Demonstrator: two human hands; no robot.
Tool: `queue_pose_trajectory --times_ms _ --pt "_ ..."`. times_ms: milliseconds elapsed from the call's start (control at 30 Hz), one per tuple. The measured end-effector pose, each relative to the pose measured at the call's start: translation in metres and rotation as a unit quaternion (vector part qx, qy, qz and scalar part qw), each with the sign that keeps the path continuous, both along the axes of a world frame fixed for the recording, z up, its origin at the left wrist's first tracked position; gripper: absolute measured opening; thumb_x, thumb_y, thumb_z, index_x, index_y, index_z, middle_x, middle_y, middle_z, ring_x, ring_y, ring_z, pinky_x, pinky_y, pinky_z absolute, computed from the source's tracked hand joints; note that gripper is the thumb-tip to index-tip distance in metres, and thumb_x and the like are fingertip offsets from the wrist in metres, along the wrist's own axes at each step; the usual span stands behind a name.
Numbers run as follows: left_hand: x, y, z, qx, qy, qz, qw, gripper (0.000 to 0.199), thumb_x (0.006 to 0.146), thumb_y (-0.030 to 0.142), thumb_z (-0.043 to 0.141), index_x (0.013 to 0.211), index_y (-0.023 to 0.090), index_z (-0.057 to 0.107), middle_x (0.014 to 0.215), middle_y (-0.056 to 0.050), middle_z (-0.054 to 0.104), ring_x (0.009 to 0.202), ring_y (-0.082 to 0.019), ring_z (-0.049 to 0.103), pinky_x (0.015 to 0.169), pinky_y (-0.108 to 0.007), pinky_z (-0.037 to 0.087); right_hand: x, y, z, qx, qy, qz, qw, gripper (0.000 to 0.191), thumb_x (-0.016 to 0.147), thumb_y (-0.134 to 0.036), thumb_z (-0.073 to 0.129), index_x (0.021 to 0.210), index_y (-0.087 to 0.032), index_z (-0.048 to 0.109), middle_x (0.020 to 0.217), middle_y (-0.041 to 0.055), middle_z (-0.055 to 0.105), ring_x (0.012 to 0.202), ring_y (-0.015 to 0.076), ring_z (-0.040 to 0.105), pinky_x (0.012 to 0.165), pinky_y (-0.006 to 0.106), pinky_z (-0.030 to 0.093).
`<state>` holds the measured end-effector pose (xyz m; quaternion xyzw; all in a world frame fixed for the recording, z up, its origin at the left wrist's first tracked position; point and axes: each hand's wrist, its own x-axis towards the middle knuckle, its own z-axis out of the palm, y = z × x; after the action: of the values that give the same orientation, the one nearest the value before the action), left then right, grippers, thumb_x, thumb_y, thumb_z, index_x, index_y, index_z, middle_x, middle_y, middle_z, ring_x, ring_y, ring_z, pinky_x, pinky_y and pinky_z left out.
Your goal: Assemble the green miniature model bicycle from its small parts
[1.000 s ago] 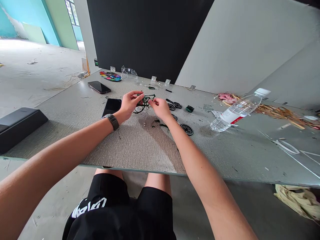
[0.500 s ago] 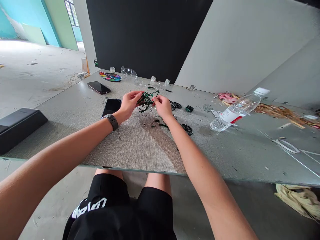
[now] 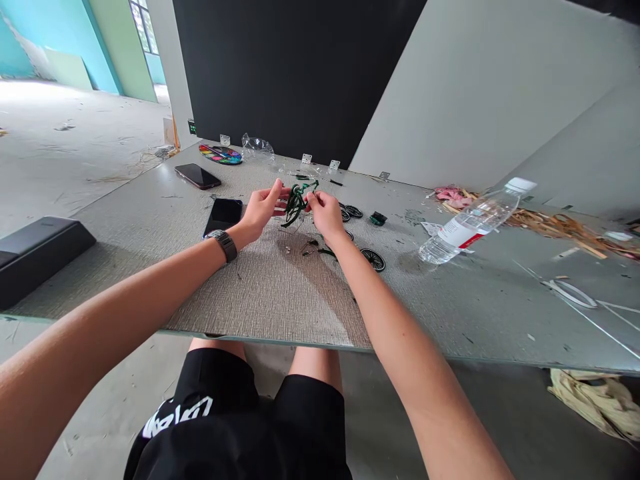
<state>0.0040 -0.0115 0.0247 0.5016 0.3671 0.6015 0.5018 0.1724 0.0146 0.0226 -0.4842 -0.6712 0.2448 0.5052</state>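
Note:
A small dark-green model bicycle (image 3: 296, 203) hangs above the table, partly assembled, with its thin wheel seen nearly edge-on. My right hand (image 3: 324, 212) pinches its right side between thumb and fingertips. At the bicycle's left is my left hand (image 3: 264, 208), thumb raised and fingers spread beside the wheel; whether the fingertips touch it I cannot tell. Below and right of the hands lie loose parts: a black spoked wheel (image 3: 373, 260), a pair of small wheels (image 3: 353, 211), and several tiny dark pieces (image 3: 311, 247). A small dark-green part (image 3: 378, 218) sits farther right.
Two phones, one (image 3: 198, 175) farther back and one (image 3: 224, 216) by my left wrist, lie on the table (image 3: 280, 300). A tilted water bottle (image 3: 475, 223) is at the right, a black case (image 3: 43, 257) at the left. A colourful palette (image 3: 221, 154) and clear plastic (image 3: 258, 147) lie behind.
My left hand's thumb has lifted off the bicycle and its fingers have spread. The bicycle has turned, its wheel now nearly edge-on. My right hand keeps its pinch.

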Motion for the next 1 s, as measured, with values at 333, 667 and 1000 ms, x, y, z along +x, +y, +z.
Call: queue_pose_trajectory --times_ms 333,667,1000 --pt "-0.006 0.002 -0.001 0.000 0.010 0.016 1.000 0.052 0.100 0.062 0.050 0.101 0.017 0.077 0.093 -0.012 0.075 0.082 -0.017 0.069 0.071 -0.027 0.052 0.002 0.001 -0.001 -0.026 0.008 -0.025 0.999 0.034 0.098 -0.046 0.059 0.080 -0.019 0.067 0.067 0.0002 0.061 0.060 0.0148 0.051 0.060 0.028 0.034" --pt "0.003 -0.006 -0.010 -0.104 -0.014 -0.178 0.978 0.039 0.103 0.050 0.052 0.115 0.017 0.068 0.108 -0.012 0.073 0.085 -0.019 0.072 0.083 -0.035 0.056 -0.007 0.001 -0.002 -0.030 0.087 0.018 0.996 0.030 0.095 -0.048 0.059 0.079 -0.022 0.060 0.069 0.0003 0.059 0.066 0.0146 0.054 0.062 0.027 0.042" --pt "0.000 -0.003 -0.011 -0.122 -0.087 -0.173 0.973 0.020 0.096 0.036 0.069 0.088 0.017 0.068 0.083 -0.007 0.071 0.066 -0.012 0.066 0.073 -0.030 0.058 -0.005 -0.012 0.004 -0.054 0.074 0.054 0.994 0.037 0.089 -0.056 0.058 0.095 -0.022 0.069 0.068 -0.0007 0.057 0.066 0.0156 0.053 0.063 0.027 0.040"
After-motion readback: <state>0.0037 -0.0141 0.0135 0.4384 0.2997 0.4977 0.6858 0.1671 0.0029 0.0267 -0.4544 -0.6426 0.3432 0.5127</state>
